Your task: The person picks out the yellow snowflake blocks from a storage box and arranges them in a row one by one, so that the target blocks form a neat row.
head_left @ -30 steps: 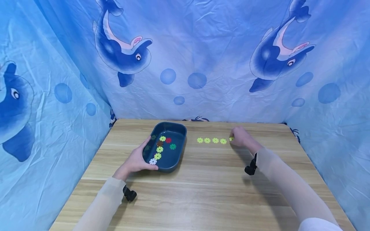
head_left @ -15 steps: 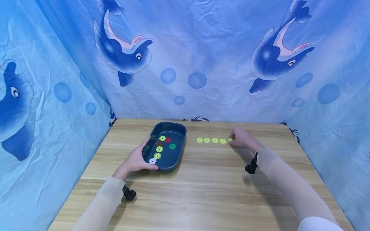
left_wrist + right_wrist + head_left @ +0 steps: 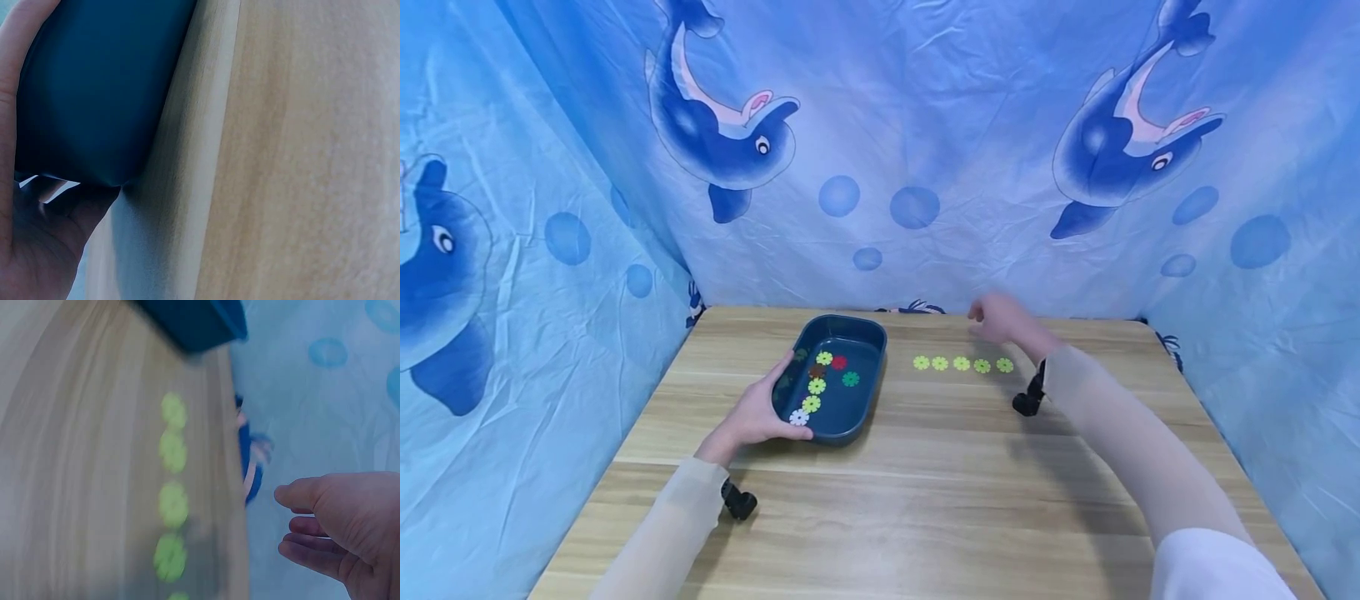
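My left hand grips a dark blue plastic tray at its near left corner, with the thumb along the near end. Inside lie flower-shaped plastic discs: several yellow ones, a white disc, a brown disc, a red disc and a green disc. To the right of the tray, several yellow flower discs form a row on the table. My right hand hovers beyond the row's right part, its fingers loosely bent and holding nothing, as the right wrist view confirms.
The wooden table ends at a blue dolphin-print curtain along the back, with more curtain on both sides. Black wrist mounts sit under both forearms.
My right hand has let go of the rightmost yellow disc, which now lies fully visible in the row. The hand has lifted away toward the back and left; the left hand stays on the tray.
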Motion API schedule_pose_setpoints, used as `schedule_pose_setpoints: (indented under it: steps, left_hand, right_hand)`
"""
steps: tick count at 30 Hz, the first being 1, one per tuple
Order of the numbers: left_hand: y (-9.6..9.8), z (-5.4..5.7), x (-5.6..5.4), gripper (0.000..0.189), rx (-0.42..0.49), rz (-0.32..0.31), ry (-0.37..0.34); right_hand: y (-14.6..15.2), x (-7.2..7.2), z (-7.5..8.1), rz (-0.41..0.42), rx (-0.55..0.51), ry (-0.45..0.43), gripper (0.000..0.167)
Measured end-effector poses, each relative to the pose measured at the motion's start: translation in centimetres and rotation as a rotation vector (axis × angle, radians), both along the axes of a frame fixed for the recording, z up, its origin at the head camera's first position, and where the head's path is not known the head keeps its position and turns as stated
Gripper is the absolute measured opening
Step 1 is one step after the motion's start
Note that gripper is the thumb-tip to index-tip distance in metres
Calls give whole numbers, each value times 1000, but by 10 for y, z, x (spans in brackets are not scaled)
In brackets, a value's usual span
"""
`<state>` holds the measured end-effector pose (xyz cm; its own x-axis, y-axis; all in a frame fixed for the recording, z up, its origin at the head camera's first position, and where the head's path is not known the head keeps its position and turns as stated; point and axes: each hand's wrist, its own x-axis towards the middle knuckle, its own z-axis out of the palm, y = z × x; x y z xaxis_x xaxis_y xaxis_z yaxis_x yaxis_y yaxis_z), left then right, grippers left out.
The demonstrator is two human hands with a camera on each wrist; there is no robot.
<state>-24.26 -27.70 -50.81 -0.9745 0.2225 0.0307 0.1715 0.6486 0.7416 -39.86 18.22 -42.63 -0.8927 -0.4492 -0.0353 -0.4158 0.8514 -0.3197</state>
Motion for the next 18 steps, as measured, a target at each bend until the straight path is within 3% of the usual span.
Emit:
schedule_pose_setpoints:
  steps: [4,9,13,18]
  left_hand:
    - [0,0,0,141,0,0,-3]
    - [0,0,1,140,-1,3,-5]
    - [0,0,1,139,-5,5,0]
    - [0,1,3,139,-9,0,12]
  right_hand:
    - [-33,-2,16,13,-6,2,38]
    - [-78,-3,31,91,-1,45,33]
    - [-111,-3,35,143,1,90,28]
    - [-150,1,33,189,-17,74,28]
